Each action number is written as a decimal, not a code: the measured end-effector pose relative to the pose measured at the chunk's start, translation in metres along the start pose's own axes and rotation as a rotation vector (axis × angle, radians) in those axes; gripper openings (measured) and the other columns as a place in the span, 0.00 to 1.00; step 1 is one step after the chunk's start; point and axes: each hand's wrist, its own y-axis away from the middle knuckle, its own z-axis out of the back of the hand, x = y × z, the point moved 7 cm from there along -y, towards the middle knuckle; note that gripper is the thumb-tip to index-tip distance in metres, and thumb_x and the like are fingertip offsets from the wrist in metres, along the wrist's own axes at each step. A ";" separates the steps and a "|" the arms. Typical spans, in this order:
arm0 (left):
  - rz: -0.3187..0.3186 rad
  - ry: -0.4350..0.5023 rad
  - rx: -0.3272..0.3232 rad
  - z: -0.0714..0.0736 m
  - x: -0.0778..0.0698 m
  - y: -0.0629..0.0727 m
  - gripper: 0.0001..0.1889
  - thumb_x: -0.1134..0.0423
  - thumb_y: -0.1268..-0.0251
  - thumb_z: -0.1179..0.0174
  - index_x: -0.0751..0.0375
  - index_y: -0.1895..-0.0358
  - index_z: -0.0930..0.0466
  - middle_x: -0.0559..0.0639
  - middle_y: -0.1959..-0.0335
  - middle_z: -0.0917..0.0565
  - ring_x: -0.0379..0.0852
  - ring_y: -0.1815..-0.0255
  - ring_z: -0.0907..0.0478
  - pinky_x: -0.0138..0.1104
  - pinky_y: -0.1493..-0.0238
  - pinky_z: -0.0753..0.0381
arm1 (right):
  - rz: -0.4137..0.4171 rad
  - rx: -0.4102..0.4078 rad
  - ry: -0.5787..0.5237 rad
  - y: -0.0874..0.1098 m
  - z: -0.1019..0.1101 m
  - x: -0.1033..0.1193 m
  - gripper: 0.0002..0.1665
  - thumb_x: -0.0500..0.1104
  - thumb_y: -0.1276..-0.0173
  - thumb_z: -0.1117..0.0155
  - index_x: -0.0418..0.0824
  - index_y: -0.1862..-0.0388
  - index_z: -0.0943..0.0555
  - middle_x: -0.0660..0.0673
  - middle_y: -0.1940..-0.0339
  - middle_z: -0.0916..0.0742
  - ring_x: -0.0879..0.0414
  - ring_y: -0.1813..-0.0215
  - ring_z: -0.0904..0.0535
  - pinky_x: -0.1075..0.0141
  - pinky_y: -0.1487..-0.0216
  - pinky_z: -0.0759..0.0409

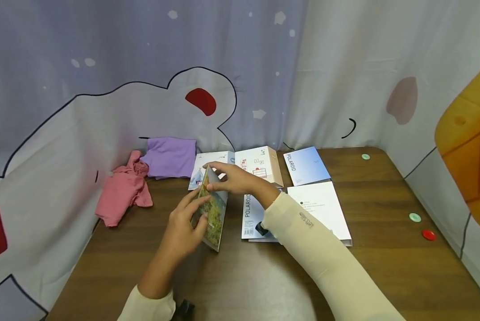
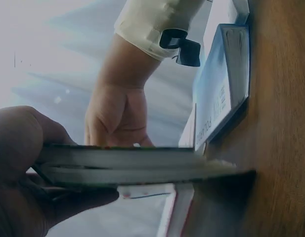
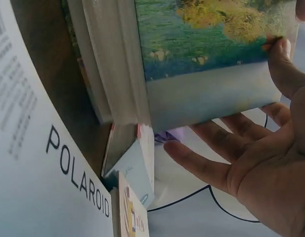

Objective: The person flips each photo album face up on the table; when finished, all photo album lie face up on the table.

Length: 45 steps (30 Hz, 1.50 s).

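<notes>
A book with a green and yellow landscape cover (image 1: 215, 218) stands on edge above the wooden table, held between both hands. My left hand (image 1: 184, 229) grips it from the near left; the left wrist view shows the thumb and fingers on opposite sides of its pages (image 2: 122, 160). At the top edge, my right hand (image 1: 237, 178) pinches the book. Its thumb lies on the cover (image 3: 206, 49) in the right wrist view, with fingers behind. Just right of it lies a POLAROID book (image 1: 249, 222), partly hidden by the right sleeve.
Behind are a picture book (image 1: 200, 162), a thick white book (image 1: 253, 156) and a blue POLAROID book (image 1: 308, 165). A white book (image 1: 320, 203) lies right. Purple cloth (image 1: 171, 157) and pink cloth (image 1: 124, 191) lie left. Green (image 1: 415, 217) and red (image 1: 428, 235) buttons dot the right.
</notes>
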 end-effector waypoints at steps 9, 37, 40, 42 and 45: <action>0.261 0.304 0.019 -0.010 0.043 0.007 0.24 0.74 0.24 0.35 0.62 0.27 0.18 0.60 0.18 0.26 0.61 0.16 0.31 0.33 0.27 0.21 | -0.084 0.040 0.139 0.004 -0.007 -0.014 0.54 0.58 0.21 0.29 0.63 0.07 0.49 0.45 0.08 0.36 0.43 0.10 0.37 0.43 0.13 0.34; 0.449 0.178 -0.108 -0.018 0.106 0.053 0.24 0.69 0.22 0.33 0.69 0.27 0.19 0.58 0.18 0.26 0.61 0.15 0.32 0.46 0.15 0.33 | -0.249 0.159 0.608 0.014 -0.040 -0.035 0.54 0.59 0.34 0.17 0.60 0.12 0.32 0.44 0.16 0.28 0.44 0.18 0.30 0.45 0.20 0.25; 0.434 0.178 -0.092 -0.022 0.108 0.056 0.24 0.69 0.22 0.33 0.71 0.27 0.21 0.62 0.18 0.27 0.65 0.15 0.33 0.60 0.16 0.34 | -0.267 0.162 0.669 0.013 -0.041 -0.038 0.52 0.64 0.34 0.18 0.63 0.14 0.31 0.45 0.15 0.29 0.44 0.17 0.33 0.41 0.17 0.30; 0.425 0.160 -0.084 -0.023 0.110 0.058 0.25 0.70 0.23 0.32 0.71 0.27 0.20 0.65 0.19 0.26 0.67 0.16 0.32 0.62 0.17 0.34 | -0.278 0.166 0.701 0.013 -0.041 -0.040 0.53 0.66 0.35 0.19 0.65 0.14 0.31 0.44 0.14 0.31 0.42 0.16 0.35 0.40 0.17 0.32; 0.410 0.106 -0.051 -0.024 0.112 0.059 0.27 0.67 0.26 0.28 0.70 0.27 0.20 0.67 0.20 0.25 0.70 0.17 0.30 0.64 0.19 0.32 | -0.283 0.159 0.706 0.012 -0.040 -0.041 0.53 0.68 0.37 0.18 0.66 0.15 0.30 0.43 0.12 0.34 0.41 0.16 0.37 0.38 0.17 0.34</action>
